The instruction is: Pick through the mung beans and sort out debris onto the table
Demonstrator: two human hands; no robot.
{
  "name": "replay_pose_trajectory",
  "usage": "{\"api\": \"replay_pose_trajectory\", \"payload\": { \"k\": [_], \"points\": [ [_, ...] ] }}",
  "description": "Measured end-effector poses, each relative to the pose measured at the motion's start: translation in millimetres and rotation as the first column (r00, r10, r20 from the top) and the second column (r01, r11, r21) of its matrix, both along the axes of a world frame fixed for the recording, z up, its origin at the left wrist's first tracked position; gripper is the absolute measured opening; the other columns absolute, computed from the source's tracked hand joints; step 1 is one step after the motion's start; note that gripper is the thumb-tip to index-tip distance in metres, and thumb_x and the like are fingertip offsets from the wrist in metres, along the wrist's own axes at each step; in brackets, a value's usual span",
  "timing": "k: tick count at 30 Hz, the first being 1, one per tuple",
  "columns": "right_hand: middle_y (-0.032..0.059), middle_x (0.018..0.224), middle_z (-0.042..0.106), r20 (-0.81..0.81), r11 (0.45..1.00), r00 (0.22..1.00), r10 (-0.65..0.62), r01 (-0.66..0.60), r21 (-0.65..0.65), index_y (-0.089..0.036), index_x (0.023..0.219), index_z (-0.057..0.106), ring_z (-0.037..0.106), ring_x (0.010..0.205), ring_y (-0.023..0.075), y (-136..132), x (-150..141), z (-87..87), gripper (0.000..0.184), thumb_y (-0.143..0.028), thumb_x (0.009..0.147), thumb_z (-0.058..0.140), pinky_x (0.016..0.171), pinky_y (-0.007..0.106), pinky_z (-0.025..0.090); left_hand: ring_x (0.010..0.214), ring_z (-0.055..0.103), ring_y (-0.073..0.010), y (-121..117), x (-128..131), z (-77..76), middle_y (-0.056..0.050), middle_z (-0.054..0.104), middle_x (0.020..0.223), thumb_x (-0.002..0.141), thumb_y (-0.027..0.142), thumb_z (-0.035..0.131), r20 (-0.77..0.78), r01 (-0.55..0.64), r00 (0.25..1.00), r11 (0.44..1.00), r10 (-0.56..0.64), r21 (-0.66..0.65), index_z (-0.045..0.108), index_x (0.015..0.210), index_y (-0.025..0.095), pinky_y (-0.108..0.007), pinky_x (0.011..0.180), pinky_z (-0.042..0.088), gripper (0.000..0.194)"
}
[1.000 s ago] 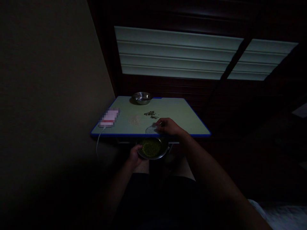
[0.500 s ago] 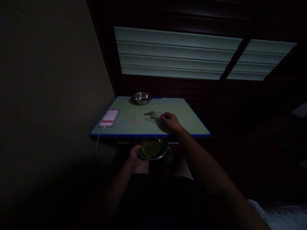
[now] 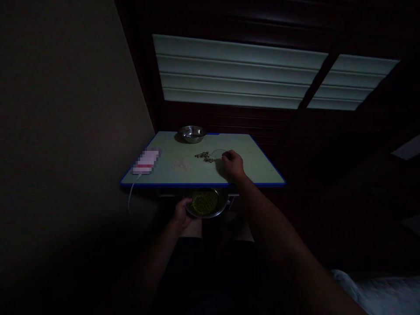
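Observation:
My left hand (image 3: 183, 212) is closed on the rim of a metal bowl (image 3: 215, 215), thumb over the edge. Small green grains that look like mung beans (image 3: 204, 202) lie inside it, just below the table's front edge. Over the table, my right hand (image 3: 233, 163) pinches the edge of a clear, thin, see-through piece (image 3: 219, 153); whether it is a lid or a plastic sheet I cannot tell. Beside that piece, a loose scatter of dark grains (image 3: 204, 155) rests on the tabletop. To its left is a patch of pale, fine bits (image 3: 181, 164).
A second metal bowl (image 3: 192, 134) stands at the back of the blue-edged table (image 3: 256, 173). At the left edge lies a blurred-out phone-like object (image 3: 146, 161) with a white cable (image 3: 131, 192) hanging down. A slatted dark wooden front (image 3: 229, 72) rises behind.
The clear piece, earlier low and reaching toward the dark grains, is now raised and drawn back with my right hand. More dark grains show on the table. My left hand keeps hold of the bowl.

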State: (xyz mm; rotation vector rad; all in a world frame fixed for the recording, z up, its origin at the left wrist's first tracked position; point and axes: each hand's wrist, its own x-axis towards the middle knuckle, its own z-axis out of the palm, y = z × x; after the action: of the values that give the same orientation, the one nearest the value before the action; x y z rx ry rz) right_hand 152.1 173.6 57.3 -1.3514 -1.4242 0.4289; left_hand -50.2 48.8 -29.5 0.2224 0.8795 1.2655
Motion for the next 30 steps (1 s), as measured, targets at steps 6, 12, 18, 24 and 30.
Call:
{"api": "replay_pose_trajectory", "payload": {
  "k": [6, 12, 18, 24, 30],
  "points": [
    [0.0025, 0.082, 0.070, 0.109, 0.991, 0.988, -0.107, 0.115, -0.070, -0.019, 0.081, 0.067, 0.060, 0.078, 0.0159, -3.9, 1.4, 2.1, 0.017, -0.026, 0.077, 0.052, 0.078, 0.027, 0.045, 0.079, 0.072, -0.0264, -1.2, 0.3, 3.4, -0.012, 0.076, 0.084, 0.070, 0.014, 0.055, -0.007, 0.003, 1.000, 1.000, -0.003, -0.002, 0.071, 0.093, 0.010, -0.041, 0.076, 0.057, 0.028],
    [0.0036, 0.086, 0.071, 0.176, 0.988, 0.979, -0.100, 0.119, -0.096, -0.020, 0.084, 0.069, 0.061, 0.081, 0.0162, -7.1, -0.1, 4.5, 0.017, -0.023, 0.079, 0.054, 0.079, 0.027, 0.045, 0.079, 0.072, -0.0260, -0.9, 0.5, 4.5, -0.012, 0.076, 0.084, 0.070, 0.014, 0.056, -0.005, 0.006, 1.000, 1.000, -0.006, -0.003, 0.071, 0.096, 0.009, -0.040, 0.078, 0.057, 0.030],
    [0.0041, 0.086, 0.071, 0.206, 0.985, 0.973, -0.108, 0.133, -0.109, -0.019, 0.085, 0.070, 0.061, 0.082, 0.0165, -9.0, -1.2, 6.7, 0.019, -0.022, 0.078, 0.053, 0.080, 0.027, 0.045, 0.079, 0.072, -0.0270, -0.5, -0.5, 2.3, -0.010, 0.076, 0.083, 0.070, 0.015, 0.056, -0.012, 0.010, 1.000, 0.999, -0.010, -0.038, 0.070, 0.103, 0.011, -0.045, 0.081, 0.056, 0.036],
    [0.0037, 0.083, 0.070, 0.222, 0.980, 0.966, -0.133, 0.162, -0.119, -0.020, 0.084, 0.070, 0.060, 0.080, 0.0166, -10.7, -1.1, 7.6, 0.020, -0.025, 0.077, 0.052, 0.076, 0.027, 0.045, 0.078, 0.072, -0.0266, 0.2, -1.0, 0.7, -0.010, 0.076, 0.083, 0.070, 0.015, 0.056, -0.001, 0.014, 1.000, 1.000, -0.014, -0.011, 0.070, 0.102, 0.010, -0.043, 0.078, 0.057, 0.035],
    [0.0039, 0.082, 0.070, 0.236, 0.973, 0.959, -0.156, 0.191, -0.133, -0.019, 0.082, 0.070, 0.060, 0.079, 0.0164, -12.8, -1.1, 11.0, 0.020, -0.026, 0.077, 0.051, 0.074, 0.026, 0.044, 0.077, 0.072, -0.0259, 0.5, 0.1, 2.9, -0.011, 0.076, 0.082, 0.070, 0.015, 0.055, -0.007, 0.020, 1.000, 0.999, -0.020, -0.025, 0.070, 0.098, 0.010, -0.043, 0.077, 0.057, 0.032]
  ]
}}
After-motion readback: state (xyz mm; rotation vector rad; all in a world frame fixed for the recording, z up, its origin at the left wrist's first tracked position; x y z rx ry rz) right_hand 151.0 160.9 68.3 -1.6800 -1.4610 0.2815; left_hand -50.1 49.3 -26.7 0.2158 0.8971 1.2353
